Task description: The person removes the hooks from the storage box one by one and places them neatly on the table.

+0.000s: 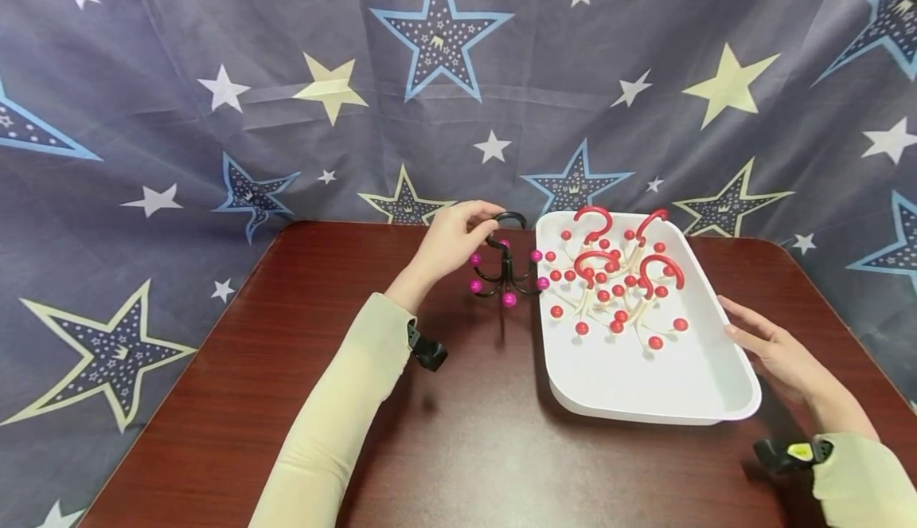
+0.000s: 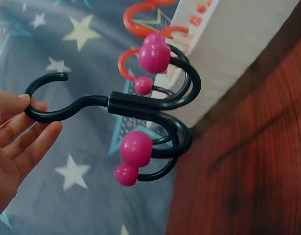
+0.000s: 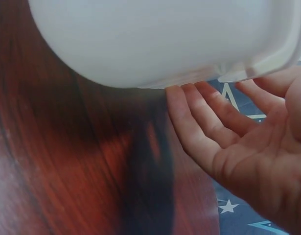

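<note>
My left hand (image 1: 453, 243) pinches the top hook of a black multi-arm hook hanger (image 1: 507, 265) between thumb and fingers. It hangs upright above the table, left of the white tray (image 1: 645, 396), its curved arms tipped with magenta balls (image 2: 136, 149). Several cream hangers with red hooks (image 1: 662, 269) and red ball tips stand grouped in the tray's far half. At the tray's right side is my right hand (image 1: 784, 361). Its fingers (image 3: 189, 120) stretch fairly straight against the outer wall, and the thumb lies at the rim.
A dark red wooden table (image 1: 458, 432) carries the tray. Behind it hangs a grey-blue curtain (image 1: 544, 74) printed with stars, close to the table's far edge. Black straps with small devices (image 1: 427, 347) sit on both wrists.
</note>
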Available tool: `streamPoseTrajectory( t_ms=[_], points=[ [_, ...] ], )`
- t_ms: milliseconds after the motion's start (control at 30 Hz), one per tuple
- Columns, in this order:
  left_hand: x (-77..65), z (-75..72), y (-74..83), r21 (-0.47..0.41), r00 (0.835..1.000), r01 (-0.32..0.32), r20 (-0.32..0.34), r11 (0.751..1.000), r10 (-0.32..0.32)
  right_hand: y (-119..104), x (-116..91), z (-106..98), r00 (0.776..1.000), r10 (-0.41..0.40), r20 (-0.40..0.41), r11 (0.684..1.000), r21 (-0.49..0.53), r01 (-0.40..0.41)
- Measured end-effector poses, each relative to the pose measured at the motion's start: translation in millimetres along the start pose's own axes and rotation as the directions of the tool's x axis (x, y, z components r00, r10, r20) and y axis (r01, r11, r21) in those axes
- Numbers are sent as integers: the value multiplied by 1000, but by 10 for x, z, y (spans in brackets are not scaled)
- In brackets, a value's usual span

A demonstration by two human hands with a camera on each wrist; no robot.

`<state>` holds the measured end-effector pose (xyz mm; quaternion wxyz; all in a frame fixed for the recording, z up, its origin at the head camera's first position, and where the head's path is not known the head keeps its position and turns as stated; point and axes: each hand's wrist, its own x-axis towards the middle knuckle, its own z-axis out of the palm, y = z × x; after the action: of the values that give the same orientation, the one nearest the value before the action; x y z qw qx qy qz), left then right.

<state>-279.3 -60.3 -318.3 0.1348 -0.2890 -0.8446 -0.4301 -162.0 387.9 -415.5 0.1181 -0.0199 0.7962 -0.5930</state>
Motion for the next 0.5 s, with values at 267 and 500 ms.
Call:
streamPoseTrajectory(
  t_ms=[267,500],
  points=[
    [65,2,-265,10,994,112,-16,994,-111,25,0,14,1000,10,-21,1000,-14,-10],
    [138,55,-504,78,985,174,-16,982,-173,30,-9,19,1000,9,-20,1000,24,-8]
  ],
)
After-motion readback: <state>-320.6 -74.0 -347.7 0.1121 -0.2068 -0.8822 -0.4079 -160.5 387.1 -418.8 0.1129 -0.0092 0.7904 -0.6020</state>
